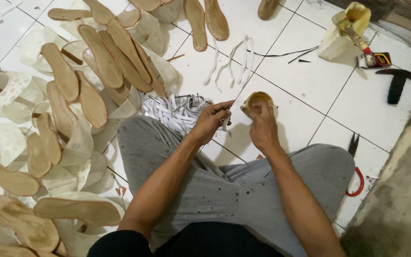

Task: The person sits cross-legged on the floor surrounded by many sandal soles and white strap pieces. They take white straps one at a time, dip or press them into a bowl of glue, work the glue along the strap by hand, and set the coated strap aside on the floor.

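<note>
Both hands are up over the knees, above the white tile floor (310, 81). My left hand (210, 121) has its fingers pinched together on a thin white strap (228, 120). The right hand (262, 124) is curled tight around a small round glue tin (259, 99). Just beyond them sits a heap of white straps (172, 110), and tan soles (91, 71) cover the floor's left side. Scissors (356, 166) lie by my right knee.

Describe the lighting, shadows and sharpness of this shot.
Head view: soft, even light; mild glare on the white floor tiles; faint shadows beside the tan soles; left hand and right hand slightly soft, the white strip between them hard to resolve.
</note>
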`<move>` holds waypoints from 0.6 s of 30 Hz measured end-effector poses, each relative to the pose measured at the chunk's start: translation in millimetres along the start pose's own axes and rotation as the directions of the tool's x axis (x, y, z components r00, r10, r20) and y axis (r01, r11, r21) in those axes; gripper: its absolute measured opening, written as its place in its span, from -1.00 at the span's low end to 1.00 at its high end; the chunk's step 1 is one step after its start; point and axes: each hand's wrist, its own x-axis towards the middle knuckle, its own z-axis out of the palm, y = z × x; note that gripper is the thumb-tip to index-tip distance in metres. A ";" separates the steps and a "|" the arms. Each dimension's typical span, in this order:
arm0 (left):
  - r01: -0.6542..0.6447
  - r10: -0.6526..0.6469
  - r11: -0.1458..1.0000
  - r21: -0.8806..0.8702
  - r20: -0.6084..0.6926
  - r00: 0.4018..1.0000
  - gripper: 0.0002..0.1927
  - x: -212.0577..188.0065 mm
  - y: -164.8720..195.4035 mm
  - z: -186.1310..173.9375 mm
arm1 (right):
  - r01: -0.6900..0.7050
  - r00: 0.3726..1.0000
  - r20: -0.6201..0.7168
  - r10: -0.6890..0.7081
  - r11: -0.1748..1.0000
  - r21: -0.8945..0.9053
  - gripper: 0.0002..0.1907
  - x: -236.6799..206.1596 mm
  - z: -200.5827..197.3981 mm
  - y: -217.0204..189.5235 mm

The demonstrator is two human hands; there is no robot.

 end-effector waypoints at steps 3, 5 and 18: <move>-0.105 0.108 0.993 0.046 -0.067 0.992 -0.58 6.5 25.5 -11.2 | -0.081 0.995 -0.043 0.085 0.993 0.090 -0.32 1.6 -2.6 14.3; -0.182 0.213 0.969 0.169 -0.189 0.959 -0.60 17.8 46.2 -23.3 | -0.203 0.977 -0.016 0.212 0.952 0.229 -0.29 -0.5 -7.3 21.8; -0.228 0.535 0.673 0.704 -0.250 0.807 -0.83 127.2 118.2 -71.4 | -0.247 0.952 -0.081 0.295 0.897 0.366 -0.30 11.3 -6.3 48.7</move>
